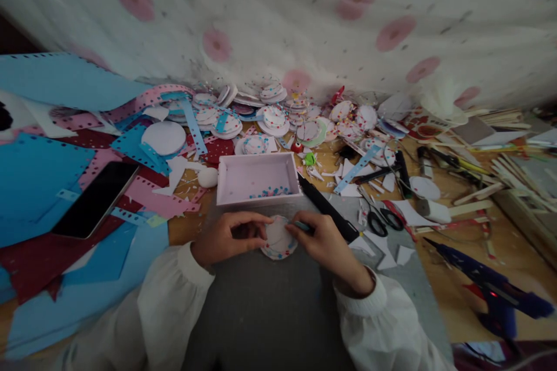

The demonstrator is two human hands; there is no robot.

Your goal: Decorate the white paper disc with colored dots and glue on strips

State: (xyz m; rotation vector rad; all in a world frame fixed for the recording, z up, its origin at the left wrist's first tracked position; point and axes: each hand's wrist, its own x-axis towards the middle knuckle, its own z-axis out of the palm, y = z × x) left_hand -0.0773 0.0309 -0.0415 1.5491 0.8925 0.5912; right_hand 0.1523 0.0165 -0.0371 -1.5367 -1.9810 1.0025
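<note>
A small white disc [279, 239] with red and blue dots round its rim lies over the grey mat [270, 307]. My left hand [237, 237] pinches the disc's left edge between thumb and fingers. On the opposite side, my right hand [324, 243] is closed, its fingertips at the disc's upper right edge; a thin bluish item shows between them, too small to name. Just beyond both hands stands a pale pink open box [256, 177] with small blue and pink bits along its bottom.
Stacks of decorated discs [274, 119] line the back. A phone [96, 200] rests on coloured paper at left. Black-handled scissors [385, 221], a long black tool [328, 208] and a blue glue gun [491, 284] with a red light lie at right.
</note>
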